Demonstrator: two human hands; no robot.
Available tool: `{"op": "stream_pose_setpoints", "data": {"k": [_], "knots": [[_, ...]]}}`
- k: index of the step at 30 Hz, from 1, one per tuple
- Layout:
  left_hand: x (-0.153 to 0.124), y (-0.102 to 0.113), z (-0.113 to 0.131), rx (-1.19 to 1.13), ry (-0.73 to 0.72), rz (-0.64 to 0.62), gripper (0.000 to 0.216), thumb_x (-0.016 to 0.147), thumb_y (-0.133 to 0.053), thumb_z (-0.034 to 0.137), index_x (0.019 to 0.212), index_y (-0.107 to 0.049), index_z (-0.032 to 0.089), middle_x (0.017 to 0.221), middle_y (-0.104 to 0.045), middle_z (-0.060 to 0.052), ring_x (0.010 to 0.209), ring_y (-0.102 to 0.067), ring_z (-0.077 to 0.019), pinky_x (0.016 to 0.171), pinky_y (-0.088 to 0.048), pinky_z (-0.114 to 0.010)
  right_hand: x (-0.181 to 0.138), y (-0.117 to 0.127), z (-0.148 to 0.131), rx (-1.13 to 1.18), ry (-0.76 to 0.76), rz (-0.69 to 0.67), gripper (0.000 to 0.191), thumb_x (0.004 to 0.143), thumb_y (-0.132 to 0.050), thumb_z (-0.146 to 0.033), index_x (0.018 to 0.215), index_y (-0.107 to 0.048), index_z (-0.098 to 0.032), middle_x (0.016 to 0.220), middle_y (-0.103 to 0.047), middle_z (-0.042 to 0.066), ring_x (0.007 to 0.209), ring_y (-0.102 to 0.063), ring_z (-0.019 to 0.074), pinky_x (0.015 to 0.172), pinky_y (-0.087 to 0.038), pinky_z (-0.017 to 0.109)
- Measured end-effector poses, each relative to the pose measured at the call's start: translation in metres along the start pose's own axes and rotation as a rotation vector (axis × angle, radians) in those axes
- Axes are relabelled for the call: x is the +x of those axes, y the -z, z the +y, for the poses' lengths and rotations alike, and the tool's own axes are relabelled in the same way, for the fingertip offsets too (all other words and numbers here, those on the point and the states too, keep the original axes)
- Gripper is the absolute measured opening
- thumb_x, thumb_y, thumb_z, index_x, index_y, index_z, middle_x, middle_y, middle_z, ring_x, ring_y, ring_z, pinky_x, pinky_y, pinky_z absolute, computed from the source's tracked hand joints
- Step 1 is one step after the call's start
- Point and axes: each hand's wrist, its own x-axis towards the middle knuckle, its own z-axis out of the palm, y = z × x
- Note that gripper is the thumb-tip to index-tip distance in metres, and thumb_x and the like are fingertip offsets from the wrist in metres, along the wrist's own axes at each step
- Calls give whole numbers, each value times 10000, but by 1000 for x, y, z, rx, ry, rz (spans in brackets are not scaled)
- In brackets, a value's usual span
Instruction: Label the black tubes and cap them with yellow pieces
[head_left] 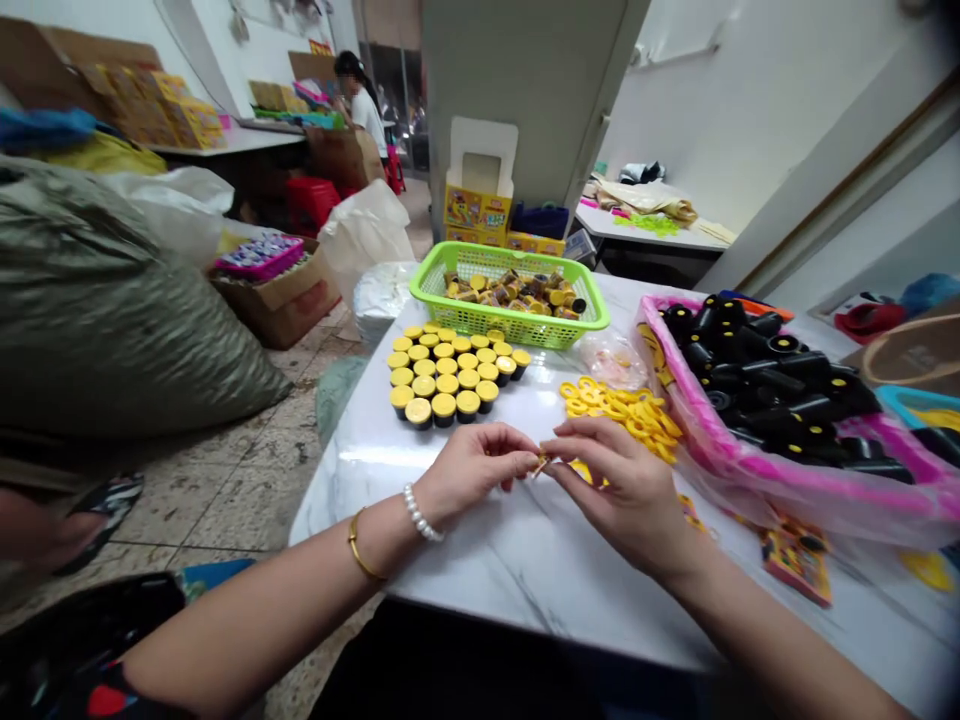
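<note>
My left hand [474, 468] and my right hand [616, 482] meet over the white marble table [495, 560], fingertips pinched together on a small yellowish piece [541, 464] between them. The piece is too small to name. Just behind my right hand lies a loose pile of yellow rings [624, 408]. Farther back on the left stand several black cups with yellow lids [448, 372], packed in rows.
A green basket [510, 322] of labelled yellow-black pieces sits at the table's back. A pink tray [795, 480] lined with plastic holds black tubes at right. Printed cards [796, 560] lie near the front right. A big grey sack [112, 310] fills the left; a person stands far behind.
</note>
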Motion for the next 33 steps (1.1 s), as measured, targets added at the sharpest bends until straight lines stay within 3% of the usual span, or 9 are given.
{"op": "stream_pose_setpoints", "data": {"k": [4,8,10,12,16,19,22,24,33], "knots": [[3,4,-5,-39,-16,81,239,696,-785,314,773,-671,118,629,-614,3,514,-509,-75,506,-378,-209,12,-13,7,414,-418,-99,503,776,-736,-431,1206,-647,-185,967,-702,81,576,-612,129,475,-496,257],[3,2,-8,18,-95,183,234,700,-774,285,831,-652,134,652,-619,12,525,-533,-80,495,-405,-200,13,-14,12,468,-549,-302,332,767,-731,-472,832,-738,-146,657,-655,19,513,-507,97,462,-407,221],[1,0,-6,16,-133,275,250,719,-761,288,869,-613,155,641,-612,31,498,-533,-78,467,-410,-190,12,-17,13,468,-580,-276,314,737,-760,-457,707,-711,-149,607,-626,3,522,-488,94,461,-366,213],[-2,-2,-4,25,-126,321,238,757,-734,323,833,-567,172,562,-575,52,422,-496,-76,400,-373,-181,10,-20,14,561,-668,-191,305,701,-796,-438,741,-694,-154,611,-620,-14,497,-456,77,445,-325,200],[-6,-6,-3,60,-7,192,243,780,-716,355,746,-569,164,496,-563,38,349,-469,-76,343,-351,-176,6,-23,17,859,-809,-36,467,610,-881,-359,981,-660,-181,752,-681,1,557,-541,91,470,-358,183],[-6,-9,-5,64,81,145,203,782,-713,323,770,-613,147,507,-589,22,331,-468,-69,338,-350,-170,5,-23,17,905,-819,-13,551,581,-901,-340,1059,-669,-193,775,-695,5,557,-542,90,464,-360,180],[-6,-10,-6,38,87,132,198,792,-703,323,784,-643,135,516,-596,15,347,-475,-66,350,-372,-169,4,-25,18,843,-772,-63,362,603,-887,-378,827,-710,-155,692,-673,7,506,-484,75,453,-357,195],[-7,-10,-4,32,56,156,209,799,-698,338,800,-653,134,523,-596,16,362,-480,-68,359,-393,-174,2,-28,21,804,-753,-57,337,639,-861,-429,738,-709,-146,657,-657,15,490,-470,78,452,-365,210],[-10,-12,2,13,61,215,270,803,-683,407,819,-686,137,438,-523,40,333,-419,-71,342,-323,-183,-3,-30,23,735,-681,2,260,740,-800,-432,790,-733,-185,660,-646,-6,577,-519,101,548,-410,224]]}}
